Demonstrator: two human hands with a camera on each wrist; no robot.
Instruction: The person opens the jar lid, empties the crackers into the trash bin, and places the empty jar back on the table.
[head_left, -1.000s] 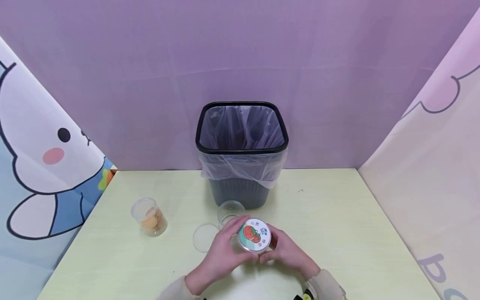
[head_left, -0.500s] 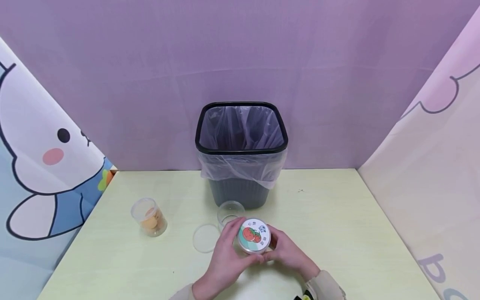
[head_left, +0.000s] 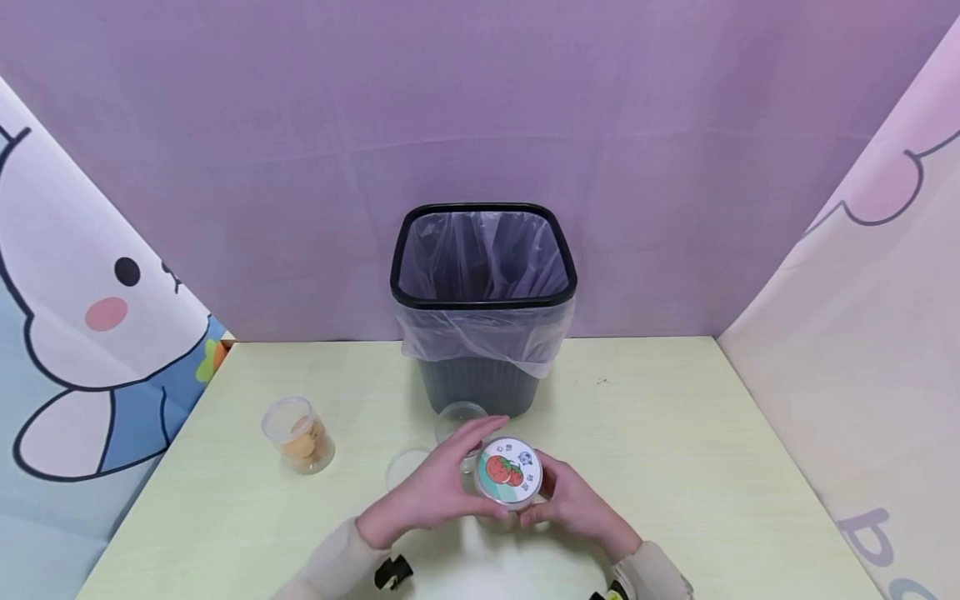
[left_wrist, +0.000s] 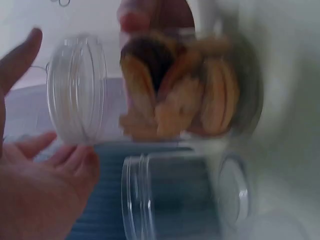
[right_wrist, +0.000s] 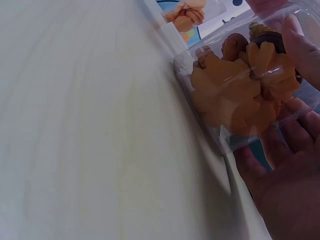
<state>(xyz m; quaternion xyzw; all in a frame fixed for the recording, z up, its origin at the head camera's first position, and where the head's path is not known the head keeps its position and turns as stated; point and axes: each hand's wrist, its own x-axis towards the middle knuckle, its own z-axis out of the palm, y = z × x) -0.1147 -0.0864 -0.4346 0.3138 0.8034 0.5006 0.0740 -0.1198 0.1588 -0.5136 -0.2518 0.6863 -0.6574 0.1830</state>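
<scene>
A clear plastic jar (left_wrist: 167, 95) with brown and orange biscuit-like pieces stands upright on the table. Its lid (head_left: 509, 472) bears a round label with red tomatoes. My right hand (head_left: 581, 505) grips the jar's side, thumb and fingers around the clear wall, as the right wrist view also shows. Around the lid sits my left hand (head_left: 438, 482), thumb and fingers spread apart. In the left wrist view, a gap separates its thumb from the lid; whether the other fingers touch it, I cannot tell. Behind it stands a second clear jar (left_wrist: 175, 195) without visible contents, partly hidden.
A black-rimmed bin (head_left: 480, 387) with a translucent liner stands at the back of the table. On the left is another clear jar (head_left: 302, 442) holding orange pieces. A thin clear disc (head_left: 402, 463) lies partly hidden by my left hand. Printed cloths enclose the sides.
My left hand turned about the lid, first with its wrist inward, then swung back to the left with its fingers spreading. The right hand and the jar stayed in place.
</scene>
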